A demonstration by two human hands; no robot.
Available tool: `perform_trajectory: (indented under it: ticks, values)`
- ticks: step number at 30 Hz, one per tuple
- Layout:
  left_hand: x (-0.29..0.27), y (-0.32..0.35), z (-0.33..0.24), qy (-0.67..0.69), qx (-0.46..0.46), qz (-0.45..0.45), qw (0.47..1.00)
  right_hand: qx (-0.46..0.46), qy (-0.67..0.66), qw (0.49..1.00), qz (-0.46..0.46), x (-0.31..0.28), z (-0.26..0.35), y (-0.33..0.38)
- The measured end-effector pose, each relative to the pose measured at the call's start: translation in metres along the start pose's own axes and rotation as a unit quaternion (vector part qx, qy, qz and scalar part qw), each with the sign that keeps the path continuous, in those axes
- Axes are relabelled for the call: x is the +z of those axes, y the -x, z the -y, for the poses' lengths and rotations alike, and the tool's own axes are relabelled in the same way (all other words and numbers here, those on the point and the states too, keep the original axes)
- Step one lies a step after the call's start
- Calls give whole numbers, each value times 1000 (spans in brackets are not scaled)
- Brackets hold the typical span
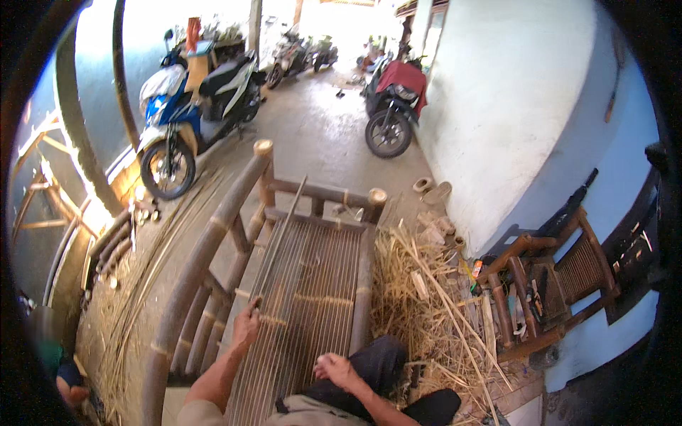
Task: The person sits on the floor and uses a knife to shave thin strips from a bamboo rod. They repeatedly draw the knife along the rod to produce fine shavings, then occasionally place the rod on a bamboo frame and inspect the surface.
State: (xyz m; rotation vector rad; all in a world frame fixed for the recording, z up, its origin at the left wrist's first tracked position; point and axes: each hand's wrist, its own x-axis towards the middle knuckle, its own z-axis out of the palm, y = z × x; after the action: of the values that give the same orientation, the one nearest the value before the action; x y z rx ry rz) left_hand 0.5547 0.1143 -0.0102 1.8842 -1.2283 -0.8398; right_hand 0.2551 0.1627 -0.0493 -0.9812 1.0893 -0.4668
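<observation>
I am at a bamboo bench (257,149) with a slatted seat and a railed left side. My left hand (246,325) is closed at the near end of a few long thin bamboo strips (283,231). These strips lie lengthwise over the seat slats, and their far tips reach past the end rail. My right hand (337,370) is curled closed above the seat, beside my dark-trousered leg (380,358). Whatever it might hold is too small to make out.
Straw-like bamboo shavings (408,298) heap up right of the bench, near a bamboo chair (522,273) with tools on it. Long strips (160,255) lie along the left floor. A blue-white scooter (170,117) and a cloth-covered motorbike (393,106) stand ahead. Part of another person (69,380) shows lower left.
</observation>
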Motion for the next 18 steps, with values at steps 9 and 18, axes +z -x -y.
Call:
perform_trajectory:
  ticks: [9,18]
  values:
    - [-16,28,48,-41,-90,-20,995,-29,-68,996,-56,-1,5,12]
    - [-2,27,86,-37,-36,-58,997,-26,-41,998,-50,-1,12,14]
